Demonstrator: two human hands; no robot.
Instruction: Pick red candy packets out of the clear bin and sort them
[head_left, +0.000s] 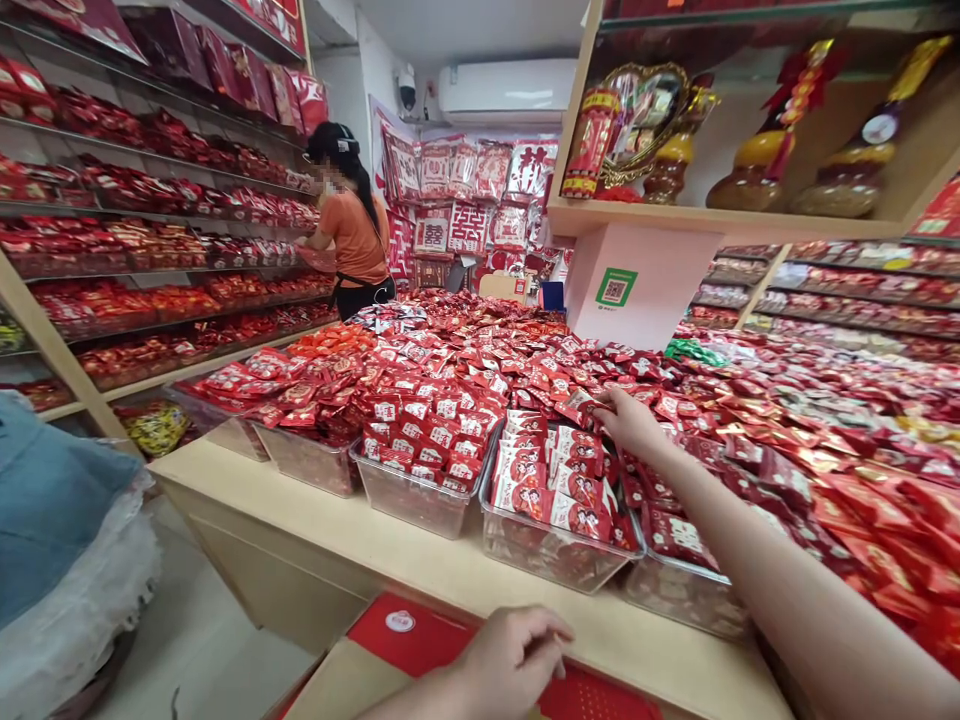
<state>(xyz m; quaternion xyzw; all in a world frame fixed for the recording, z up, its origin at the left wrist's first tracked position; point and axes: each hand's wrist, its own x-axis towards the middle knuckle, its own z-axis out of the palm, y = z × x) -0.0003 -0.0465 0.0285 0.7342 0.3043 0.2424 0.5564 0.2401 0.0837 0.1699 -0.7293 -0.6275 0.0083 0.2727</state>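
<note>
We stand at a pale wooden counter (360,524) in a shop. Tall racks (75,384) of red packs fill the left side, and a person in an orange top (358,245) is by them. Clear, hard plastic tubs (409,500) sit in a row near the counter's edge, full of shiny, puffy packets. Our right hand (628,420) touches a small red packet (577,407) at the back of the tub with red-and-white packets (577,485); we cannot tell if the fingers pinch it. Our left hand (510,655) is over a red box (412,628), fingers loosely bent and apart. Round-bellied brown bottles (757,175) stand on a shelf, upper right.
</note>
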